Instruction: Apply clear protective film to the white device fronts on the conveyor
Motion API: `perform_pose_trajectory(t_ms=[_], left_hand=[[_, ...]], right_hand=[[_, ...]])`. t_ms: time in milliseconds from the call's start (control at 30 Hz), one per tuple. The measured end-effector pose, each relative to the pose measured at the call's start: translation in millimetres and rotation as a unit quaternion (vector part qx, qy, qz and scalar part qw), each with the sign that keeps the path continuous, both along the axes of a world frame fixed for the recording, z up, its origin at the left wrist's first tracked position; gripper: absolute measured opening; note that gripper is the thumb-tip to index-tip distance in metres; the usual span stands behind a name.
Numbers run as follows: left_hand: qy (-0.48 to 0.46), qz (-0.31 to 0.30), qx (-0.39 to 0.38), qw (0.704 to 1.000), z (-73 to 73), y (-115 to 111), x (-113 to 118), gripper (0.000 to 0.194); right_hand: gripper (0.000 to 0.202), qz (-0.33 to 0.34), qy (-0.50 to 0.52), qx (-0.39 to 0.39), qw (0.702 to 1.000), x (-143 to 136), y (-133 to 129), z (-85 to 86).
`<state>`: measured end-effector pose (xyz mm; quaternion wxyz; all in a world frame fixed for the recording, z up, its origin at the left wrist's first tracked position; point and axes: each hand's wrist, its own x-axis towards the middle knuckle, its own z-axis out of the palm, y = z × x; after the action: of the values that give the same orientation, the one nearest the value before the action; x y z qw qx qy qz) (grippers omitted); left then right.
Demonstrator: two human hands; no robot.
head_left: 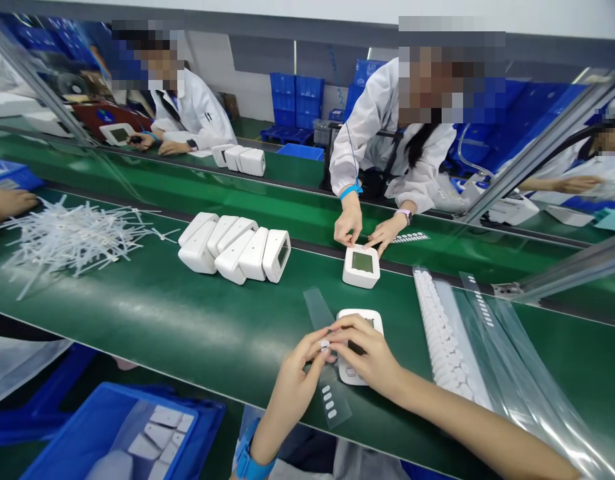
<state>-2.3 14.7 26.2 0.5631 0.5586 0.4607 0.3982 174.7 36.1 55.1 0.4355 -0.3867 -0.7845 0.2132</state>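
Note:
Close together over the bench, my left hand (298, 370) and my right hand (366, 350) have their fingertips closed around a small white piece (324, 344). Under them runs a clear plastic strip (319, 308) with several white oval stickers (328, 401) on its near end. A white square device (354, 375) with a screen lies on the bench just beneath my right hand, which partly covers it. Fingers hide how the small piece is gripped. I wear a blue wrist strap (248, 453) on the left.
Across the green bench (152, 313), a co-worker's hands (364, 230) touch another white device (361, 268). Grouped white devices (237, 247) and a heap of white ties (82, 233) lie left. Rows of white round parts (440, 333) and clear strips (517, 353) lie right. A blue bin (82, 420) stands below.

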Motion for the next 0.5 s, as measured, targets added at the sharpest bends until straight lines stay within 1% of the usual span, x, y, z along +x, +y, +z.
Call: perform_pose_trajectory(t_ms=[100,167,267,400,500], left_hand=[[0.013,0.022,0.022,0.999,-3.4,-4.7,0.0,0.032],[0.021,0.03,0.032,0.999,-6.4,-6.5,0.6,0.03],[0.022,0.04,0.049,0.998,-9.7,-7.5,1.9,0.027],[0.013,0.049,0.063,0.997,-11.1,-6.7,2.0,0.024],[0.013,0.053,0.063,0.997,-11.6,-6.0,1.0,0.023]], right_hand=[[0.01,0.004,0.032,-0.018,0.999,-7.4,-0.8,-6.9],[0.011,-0.007,0.052,-0.028,0.998,-8.2,-5.1,-12.3],[0.016,-0.014,0.07,-0.007,0.997,-8.3,-11.2,-18.5],[0.025,-0.009,0.066,0.043,0.997,-10.9,-12.5,-19.6],[0.024,-0.012,0.069,0.029,0.997,-15.0,-11.0,-16.6]])
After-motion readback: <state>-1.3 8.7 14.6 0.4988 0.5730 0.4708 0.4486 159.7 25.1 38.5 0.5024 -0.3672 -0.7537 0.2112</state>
